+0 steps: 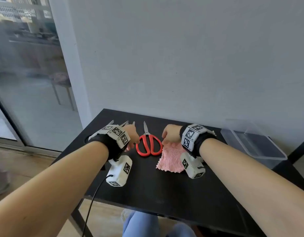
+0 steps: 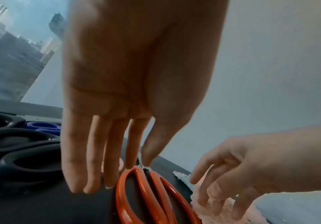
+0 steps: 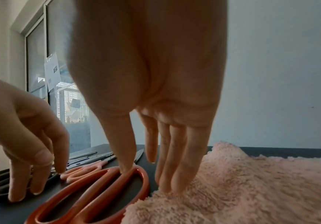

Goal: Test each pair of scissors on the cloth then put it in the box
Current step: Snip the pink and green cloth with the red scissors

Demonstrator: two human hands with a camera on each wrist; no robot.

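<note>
Black table [image 1: 165, 189] against grey wall [image 1: 182, 57]; glass sliding door [image 1: 28, 74] at left; wood floor [image 1: 19, 168].

Head view: high, looking forward and down over both forearms at the black bench [image 1: 147, 185], grey wall behind, window to the left.

Left wrist view: very near, under the left hand [image 2: 136, 75], looking along its fingers, low over the bench.

Right wrist view: same low, close angle under the right hand [image 3: 151, 68], facing the window.

All three share the red scissors [image 1: 149, 145] and pink cloth [image 1: 171, 159]; each wrist view also catches the opposite hand.
</note>
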